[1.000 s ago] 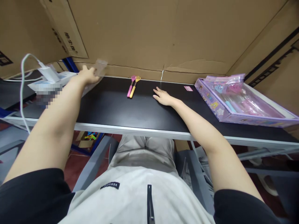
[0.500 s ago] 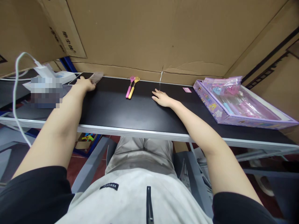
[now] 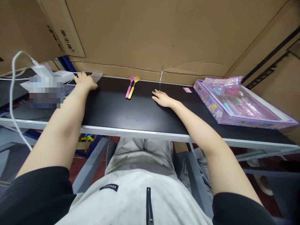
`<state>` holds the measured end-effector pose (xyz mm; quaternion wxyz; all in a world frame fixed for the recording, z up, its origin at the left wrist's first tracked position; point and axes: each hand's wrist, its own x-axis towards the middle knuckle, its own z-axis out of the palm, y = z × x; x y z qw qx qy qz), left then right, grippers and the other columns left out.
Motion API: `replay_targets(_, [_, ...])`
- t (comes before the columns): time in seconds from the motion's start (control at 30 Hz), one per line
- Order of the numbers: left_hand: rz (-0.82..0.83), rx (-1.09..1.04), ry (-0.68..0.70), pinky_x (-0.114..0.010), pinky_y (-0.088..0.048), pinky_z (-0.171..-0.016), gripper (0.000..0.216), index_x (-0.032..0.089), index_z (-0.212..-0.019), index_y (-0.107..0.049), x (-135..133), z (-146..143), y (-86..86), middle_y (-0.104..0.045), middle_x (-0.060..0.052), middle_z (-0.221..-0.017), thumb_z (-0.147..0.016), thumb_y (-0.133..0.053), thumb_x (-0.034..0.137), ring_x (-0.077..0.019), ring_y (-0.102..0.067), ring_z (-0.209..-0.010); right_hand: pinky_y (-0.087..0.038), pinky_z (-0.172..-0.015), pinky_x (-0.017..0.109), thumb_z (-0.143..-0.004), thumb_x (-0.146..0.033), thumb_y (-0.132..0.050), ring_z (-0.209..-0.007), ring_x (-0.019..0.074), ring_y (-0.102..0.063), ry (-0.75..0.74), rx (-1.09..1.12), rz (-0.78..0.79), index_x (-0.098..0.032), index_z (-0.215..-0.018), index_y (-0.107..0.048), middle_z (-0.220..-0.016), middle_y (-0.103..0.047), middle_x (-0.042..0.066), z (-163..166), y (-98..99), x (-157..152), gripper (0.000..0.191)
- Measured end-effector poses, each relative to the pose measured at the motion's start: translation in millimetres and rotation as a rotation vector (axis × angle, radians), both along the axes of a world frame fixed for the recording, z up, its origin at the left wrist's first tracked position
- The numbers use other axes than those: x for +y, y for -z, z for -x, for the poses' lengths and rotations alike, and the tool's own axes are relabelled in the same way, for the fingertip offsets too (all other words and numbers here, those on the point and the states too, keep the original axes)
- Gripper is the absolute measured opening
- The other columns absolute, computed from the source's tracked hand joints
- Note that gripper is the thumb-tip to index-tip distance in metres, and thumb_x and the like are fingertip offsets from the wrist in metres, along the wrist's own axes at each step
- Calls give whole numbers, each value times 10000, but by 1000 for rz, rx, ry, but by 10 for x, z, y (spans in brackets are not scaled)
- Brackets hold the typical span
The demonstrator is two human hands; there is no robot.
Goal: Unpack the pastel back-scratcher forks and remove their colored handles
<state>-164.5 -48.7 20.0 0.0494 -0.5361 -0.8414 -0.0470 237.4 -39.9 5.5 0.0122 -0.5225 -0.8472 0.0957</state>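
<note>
My left hand [image 3: 84,81] reaches to the back left of the black table, fingers spread, over the edge of a dark flat device. A clear plastic bag [image 3: 97,75] lies right beside its fingers. My right hand [image 3: 162,98] rests flat on the tabletop with nothing in it. Between the hands lie two small hand-shaped back scratchers side by side: a pink one [image 3: 128,91] and a yellow one [image 3: 131,92]. Both point their claws toward the back.
An open purple display box [image 3: 225,117] with plastic-wrapped scratchers [image 3: 231,103] stands at the right. A small pink card [image 3: 187,90] lies near it. On the left are a white charger [image 3: 43,69] with its cable and a blurred-out object [image 3: 46,92]. Cardboard [image 3: 150,34] walls the back.
My left hand has shifted slightly right, and its fingers have spread apart beside the plastic bag. My right hand has stayed in place.
</note>
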Motion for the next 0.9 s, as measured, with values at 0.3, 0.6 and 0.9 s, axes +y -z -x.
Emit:
replay_targets(0.3, [-161, -178, 155, -443, -492, -1200, 544, 52, -1476, -693, 143, -907, -423, -685, -210, -1498, -1044, -451, 279, -335, -632, -1400, -188, -1401, 532, -1154, -392, -384, -1709, 325, -226, -12, 4, -9, -145, -1748, -388, -1810, -247, 145, -5, -5, 3, 643])
replay_targets(0.6, [86, -159, 523, -356, -418, -1271, 691, 133, -1678, -483, 291, -1668, -50, -424, -174, -1759, -1047, -499, 412, -290, -474, -1595, -256, -1374, 589, -1140, -377, -410, -1688, 347, -287, -52, -5, -32, -129, -1725, -430, -1786, -287, 164, -29, -3, -1, 636])
replay_targets(0.9, [106, -82, 547, -319, -343, -1310, 625, 93, -1654, -526, 283, -1655, 155, -462, -142, -1740, -1075, -357, 259, -262, -442, -1615, -354, -1347, 561, -1099, -279, -556, -1585, 358, -485, 176, 248, -368, -84, -1584, -615, -1653, -540, 191, -585, -650, 154, 526])
